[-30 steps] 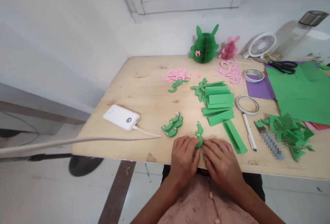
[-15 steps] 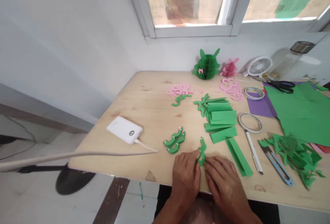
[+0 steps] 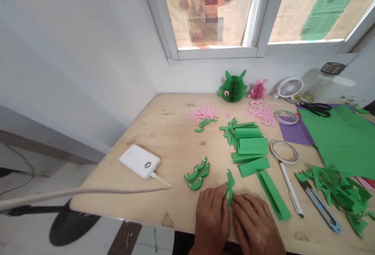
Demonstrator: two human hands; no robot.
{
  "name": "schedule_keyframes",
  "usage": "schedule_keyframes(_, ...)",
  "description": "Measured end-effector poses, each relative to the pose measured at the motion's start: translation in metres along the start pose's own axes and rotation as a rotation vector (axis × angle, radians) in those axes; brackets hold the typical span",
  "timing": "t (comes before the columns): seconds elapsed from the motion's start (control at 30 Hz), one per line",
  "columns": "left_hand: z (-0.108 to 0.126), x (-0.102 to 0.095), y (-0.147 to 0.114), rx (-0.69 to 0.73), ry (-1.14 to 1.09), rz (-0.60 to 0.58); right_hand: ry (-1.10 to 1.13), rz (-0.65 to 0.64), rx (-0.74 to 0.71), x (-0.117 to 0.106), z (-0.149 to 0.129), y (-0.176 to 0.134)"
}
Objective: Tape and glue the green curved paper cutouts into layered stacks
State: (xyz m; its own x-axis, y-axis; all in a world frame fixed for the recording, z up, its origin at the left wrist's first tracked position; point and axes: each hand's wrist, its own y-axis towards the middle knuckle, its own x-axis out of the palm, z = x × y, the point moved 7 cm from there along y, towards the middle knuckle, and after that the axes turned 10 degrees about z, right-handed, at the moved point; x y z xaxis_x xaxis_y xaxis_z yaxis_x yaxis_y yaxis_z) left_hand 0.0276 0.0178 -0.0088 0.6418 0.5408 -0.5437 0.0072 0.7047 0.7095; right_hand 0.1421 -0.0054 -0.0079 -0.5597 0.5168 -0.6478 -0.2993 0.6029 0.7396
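Near the front edge of the table, a wavy cut strip of green paper (image 3: 230, 186) is held between my two hands. My left hand (image 3: 211, 214) grips its left side, fingers closed. On the other side my right hand (image 3: 254, 219) has its fingers pressed together on the strip's lower end. Just up and left lies a small stack of wavy green paper pieces (image 3: 197, 175) with white marks on them. Folded green paper strips (image 3: 253, 145) are piled beyond my right hand, and a single folded strip (image 3: 274, 195) lies beside it.
On the right are a white pen (image 3: 290, 188), blue thread snips (image 3: 319, 204), green paper scraps (image 3: 340, 192), a tape roll (image 3: 284, 152) and green sheets (image 3: 342, 141). A white power bank (image 3: 140, 161) with its cable is at left. Paper figures (image 3: 233, 88) stand by the wall.
The whole scene sits lower in the picture as the head view tilts up. Both hands stay on the green paper strip, with little change in their hold.
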Motion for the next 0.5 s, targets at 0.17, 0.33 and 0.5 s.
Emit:
schedule_keyframes(0.17,-0.002,0.001,-0.003,0.007,0.009,0.001,-0.006,0.048,-0.051,0.0,0.001,0.002)
schedule_keyframes(0.33,-0.005,0.003,-0.006,-0.011,0.001,-0.044,-0.013,0.11,-0.053,0.002,0.004,-0.001)
schedule_keyframes(0.5,-0.008,0.005,-0.007,0.004,0.0,-0.045,0.008,0.211,0.024,0.01,0.007,-0.015)
